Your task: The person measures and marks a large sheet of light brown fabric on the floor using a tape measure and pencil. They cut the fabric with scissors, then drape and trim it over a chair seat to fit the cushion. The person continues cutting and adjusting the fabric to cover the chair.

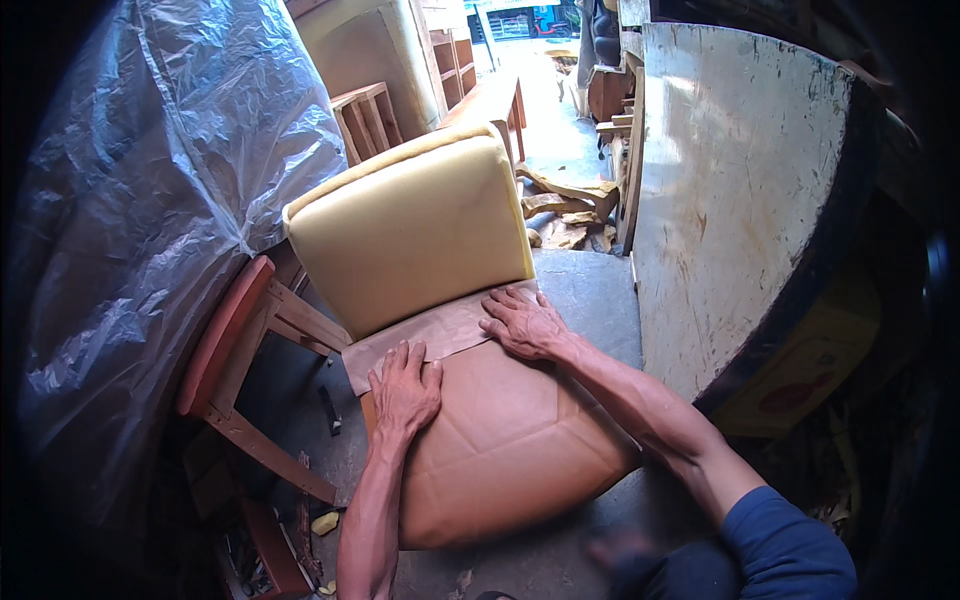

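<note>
In front of me stands a chair whose seat is covered in smooth tan-brown upholstery (490,430). Its backrest is bare yellow foam (420,225). A paler, pinkish-brown strip of material (455,328) lies across the back of the seat, along the foot of the foam. My left hand (406,392) rests flat at the strip's left part, fingers stretched toward the backrest. Spread at the strip's right end, my right hand (522,320) presses down with its palm low. Neither hand grips anything that I can see.
A wooden frame with a reddish curved top (232,330) stands close on the left, before crumpled plastic sheeting (190,130). On the right leans a large scuffed whitish panel (735,190). Wood or foam scraps (570,212) lie behind the chair; a small yellow piece (325,522) is on the floor.
</note>
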Demonstrator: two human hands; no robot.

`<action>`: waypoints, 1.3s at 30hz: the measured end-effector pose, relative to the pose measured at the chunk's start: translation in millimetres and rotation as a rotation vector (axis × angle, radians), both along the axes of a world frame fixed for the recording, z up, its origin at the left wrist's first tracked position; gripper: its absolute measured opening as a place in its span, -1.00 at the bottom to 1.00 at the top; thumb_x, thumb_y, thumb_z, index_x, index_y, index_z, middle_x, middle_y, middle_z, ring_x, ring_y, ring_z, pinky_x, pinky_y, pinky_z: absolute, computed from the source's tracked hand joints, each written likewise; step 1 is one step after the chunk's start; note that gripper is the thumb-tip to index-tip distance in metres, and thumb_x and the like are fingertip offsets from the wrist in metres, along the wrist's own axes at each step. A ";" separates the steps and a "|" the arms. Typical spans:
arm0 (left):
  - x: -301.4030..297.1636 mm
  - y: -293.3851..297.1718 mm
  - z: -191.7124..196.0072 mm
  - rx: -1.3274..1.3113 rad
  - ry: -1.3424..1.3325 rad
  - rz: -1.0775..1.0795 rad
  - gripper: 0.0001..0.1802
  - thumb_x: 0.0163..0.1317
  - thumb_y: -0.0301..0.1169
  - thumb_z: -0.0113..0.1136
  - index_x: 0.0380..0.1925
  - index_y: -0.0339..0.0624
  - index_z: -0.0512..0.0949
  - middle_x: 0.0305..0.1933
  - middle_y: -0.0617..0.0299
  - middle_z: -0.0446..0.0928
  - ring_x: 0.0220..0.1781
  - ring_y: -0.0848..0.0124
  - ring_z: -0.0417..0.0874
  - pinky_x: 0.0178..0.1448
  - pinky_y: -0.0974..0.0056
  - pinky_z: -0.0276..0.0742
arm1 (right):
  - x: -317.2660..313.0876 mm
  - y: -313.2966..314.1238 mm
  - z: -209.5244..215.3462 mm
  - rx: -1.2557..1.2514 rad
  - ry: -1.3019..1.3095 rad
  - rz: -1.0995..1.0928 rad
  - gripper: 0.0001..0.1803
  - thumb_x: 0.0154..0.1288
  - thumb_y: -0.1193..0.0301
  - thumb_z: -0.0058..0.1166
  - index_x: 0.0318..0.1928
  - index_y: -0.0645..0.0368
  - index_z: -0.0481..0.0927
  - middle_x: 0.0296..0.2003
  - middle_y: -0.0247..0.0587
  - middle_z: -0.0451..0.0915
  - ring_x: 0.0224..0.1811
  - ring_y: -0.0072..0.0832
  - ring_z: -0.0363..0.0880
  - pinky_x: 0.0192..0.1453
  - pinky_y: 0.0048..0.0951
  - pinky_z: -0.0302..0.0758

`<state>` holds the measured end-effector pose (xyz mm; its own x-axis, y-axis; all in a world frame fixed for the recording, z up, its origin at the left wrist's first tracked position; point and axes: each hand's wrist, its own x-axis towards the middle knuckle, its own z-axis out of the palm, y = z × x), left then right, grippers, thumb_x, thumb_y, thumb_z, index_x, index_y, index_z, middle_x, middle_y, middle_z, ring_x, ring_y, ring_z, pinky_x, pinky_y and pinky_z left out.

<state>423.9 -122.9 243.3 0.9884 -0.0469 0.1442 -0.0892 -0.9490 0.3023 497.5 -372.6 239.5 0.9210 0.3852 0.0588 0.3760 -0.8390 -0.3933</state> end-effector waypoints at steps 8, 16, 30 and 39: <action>47.6 22.8 -4.7 -0.025 -0.013 0.131 -0.27 0.41 0.13 0.00 0.39 -0.14 0.43 0.46 -0.18 0.33 0.52 -0.08 0.29 0.58 -0.19 0.09 | 17.5 -0.9 8.8 -0.037 -0.011 -0.023 -0.32 0.57 -0.11 -0.30 0.44 0.05 0.39 0.50 -0.24 0.31 0.61 -0.25 0.13 0.56 0.43 -0.04; 52.7 29.4 -10.7 -0.036 0.065 0.208 -0.20 0.36 0.23 -0.04 0.45 -0.02 0.38 0.52 -0.07 0.28 0.60 -0.06 0.17 0.59 -0.28 0.02 | 23.7 -4.4 8.9 -0.032 0.037 -0.109 -0.33 0.55 -0.13 -0.26 0.42 0.00 0.43 0.49 -0.28 0.34 0.60 -0.33 0.16 0.50 0.51 0.01; 51.7 27.6 -5.6 -0.122 0.157 0.241 -0.11 0.29 0.28 0.03 0.52 0.06 0.28 0.61 0.02 0.14 0.68 0.00 0.00 0.52 -0.46 0.06 | 21.1 12.6 -6.0 0.083 0.023 -0.333 -0.32 0.55 -0.07 -0.28 0.43 0.10 0.41 0.50 -0.16 0.30 0.60 -0.09 0.11 0.59 0.05 0.18; 51.5 28.9 -7.2 -0.134 0.114 0.219 -0.12 0.31 0.27 0.03 0.50 0.02 0.30 0.59 -0.02 0.14 0.67 -0.01 -0.01 0.50 -0.45 0.12 | 26.5 -21.2 -17.0 0.338 0.125 -0.219 -0.14 0.45 -0.14 -0.04 0.48 0.29 0.30 0.53 0.07 0.22 0.61 -0.01 0.10 0.64 -0.17 0.12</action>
